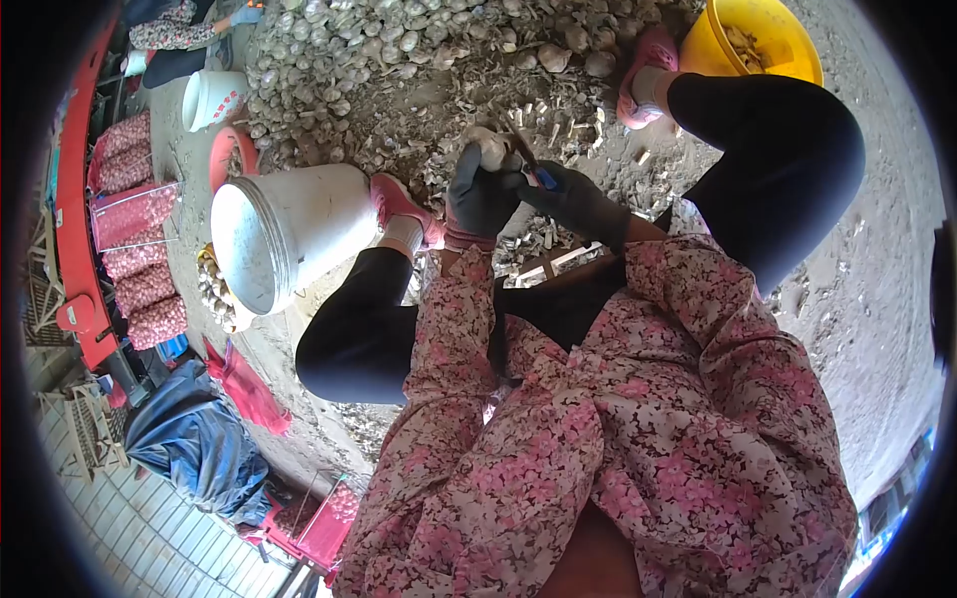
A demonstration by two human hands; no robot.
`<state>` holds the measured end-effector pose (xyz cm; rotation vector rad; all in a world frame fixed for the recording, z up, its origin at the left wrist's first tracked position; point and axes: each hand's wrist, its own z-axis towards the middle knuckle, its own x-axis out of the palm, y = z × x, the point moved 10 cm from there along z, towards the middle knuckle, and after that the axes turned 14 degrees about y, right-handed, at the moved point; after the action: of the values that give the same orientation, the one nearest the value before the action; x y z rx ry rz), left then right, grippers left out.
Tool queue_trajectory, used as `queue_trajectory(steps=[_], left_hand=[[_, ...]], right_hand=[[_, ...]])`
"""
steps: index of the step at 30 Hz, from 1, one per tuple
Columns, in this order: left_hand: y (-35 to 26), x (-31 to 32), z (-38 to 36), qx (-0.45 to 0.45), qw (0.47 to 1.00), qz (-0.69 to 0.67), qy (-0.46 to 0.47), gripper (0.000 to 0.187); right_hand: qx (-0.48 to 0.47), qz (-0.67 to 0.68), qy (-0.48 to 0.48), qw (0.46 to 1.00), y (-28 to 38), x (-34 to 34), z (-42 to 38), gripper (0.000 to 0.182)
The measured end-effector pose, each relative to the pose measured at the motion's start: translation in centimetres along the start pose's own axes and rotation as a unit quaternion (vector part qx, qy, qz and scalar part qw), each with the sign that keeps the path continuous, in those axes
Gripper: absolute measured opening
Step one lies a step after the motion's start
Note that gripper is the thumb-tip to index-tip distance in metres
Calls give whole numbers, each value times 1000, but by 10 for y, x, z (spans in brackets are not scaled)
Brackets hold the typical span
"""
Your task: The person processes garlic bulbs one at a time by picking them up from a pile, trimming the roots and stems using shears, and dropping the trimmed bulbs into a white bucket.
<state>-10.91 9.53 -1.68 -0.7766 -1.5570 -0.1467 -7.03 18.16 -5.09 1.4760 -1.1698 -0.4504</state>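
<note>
My left hand (482, 194), in a dark glove, is closed around a pale garlic bulb (488, 148), which shows above its fingers. Close on its right, my right hand (570, 199), gloved too, grips a cutting tool with a blue part at the handle (545, 178) and a dark blade (519, 138). The blade points up and left, beside the bulb; whether they touch I cannot tell. Beyond both hands, a large heap of garlic (369, 50) covers the ground, with cut stem pieces (568, 125) scattered nearer.
A white bucket (324, 224) lies tipped on its side left of my legs. Behind it are a red tub (221, 157) and another white bucket (221, 98). A yellow bucket (797, 45) holds scraps at upper right. Filled red net bags (140, 259) and a co-worker's sleeve (169, 37) are left.
</note>
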Motion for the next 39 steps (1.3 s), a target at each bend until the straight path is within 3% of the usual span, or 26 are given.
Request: queue_trajectory(steps=[2, 3, 5, 7, 8, 10, 12, 13, 14, 16, 18, 20, 21, 23, 24, 25, 27, 28, 30, 31, 34, 35, 36, 37, 38, 39], left_hand=[[0, 4, 1, 28, 998, 17, -48, 18], [3, 12, 6, 33, 998, -54, 10, 17], [-4, 20, 13, 52, 989, -118, 77, 10], [-42, 25, 16, 109, 954, -133, 244, 23], [-72, 12, -3, 156, 983, -49, 81, 24], [-157, 31, -34, 266, 958, -41, 99, 15], [-240, 44, -86, 393, 911, -14, 124, 31], [-283, 29, -121, 447, 889, 96, 39, 43], [-307, 36, -137, 533, 841, 30, 89, 53], [-311, 14, -130, 538, 842, 17, -30, 47], [-281, -50, -72, 383, 918, -80, -60, 35], [-238, -126, -7, 229, 886, 329, -233, 23], [-185, -169, 36, 9, 967, 253, -26, 23], [-108, -107, 105, 43, 850, 490, -191, 32], [-71, -123, 136, -61, 858, 438, -262, 44], [-57, -159, 175, -75, 794, 565, -213, 59], [-25, -113, 236, -135, 482, 851, -156, 70], [-11, -105, 254, -136, 487, 850, -152, 70], [22, -117, 277, -287, 315, 894, -136, 71], [29, -127, 278, -346, 271, 887, -140, 69], [29, -152, 286, -325, 356, 865, -139, 59], [26, -169, 284, -303, 443, 834, -126, 51], [23, -164, 273, -306, 439, 835, -127, 51], [23, -166, 251, -258, 731, 609, -171, 48], [28, -167, 232, -170, 920, 299, -189, 46], [26, -164, 213, -102, 965, 153, -186, 48]], right_hand=[[63, -47, 11, 997, -6, -7, -5, 39], [62, -43, 11, 997, 0, -9, -7, 39], [180, 186, -32, 965, -18, -11, -17, 31], [161, 253, -71, 951, -27, -26, -13, 29], [147, 314, -108, 932, -32, -35, -14, 29], [144, 318, -111, 930, -26, -40, -17, 29], [151, 334, -173, 914, -48, -48, -13, 30], [157, 353, -191, 902, -44, -44, -12, 32], [158, 356, -190, 901, -44, -41, -6, 32], [108, 375, -187, 901, -41, -40, 7, 33], [115, 384, -196, 895, -38, -40, 10, 30], [95, 419, -226, 874, -39, -45, 10, 31], [91, 426, -237, 868, -39, -48, 8, 30], [89, 433, -266, 857, -39, -56, 4, 30], [87, 441, -284, 847, -40, -60, 2, 30], [85, 441, -293, 844, -40, -64, 2, 28], [80, 435, -306, 843, -36, -70, 2, 27], [76, 430, -311, 844, -33, -73, 2, 26], [84, 431, -317, 841, -31, -77, 3, 25], [83, 433, -315, 840, -29, -77, 5, 25], [78, 436, -310, 841, -38, -83, 8, 27], [75, 395, -307, 863, -37, -87, 10, 29], [71, 353, -300, 883, -32, -91, 12, 31], [111, 266, -279, 916, -28, -96, 11, 36], [108, 271, -273, 917, -28, -99, 12, 36], [100, 109, -285, 947, -13, -110, 11, 38]])
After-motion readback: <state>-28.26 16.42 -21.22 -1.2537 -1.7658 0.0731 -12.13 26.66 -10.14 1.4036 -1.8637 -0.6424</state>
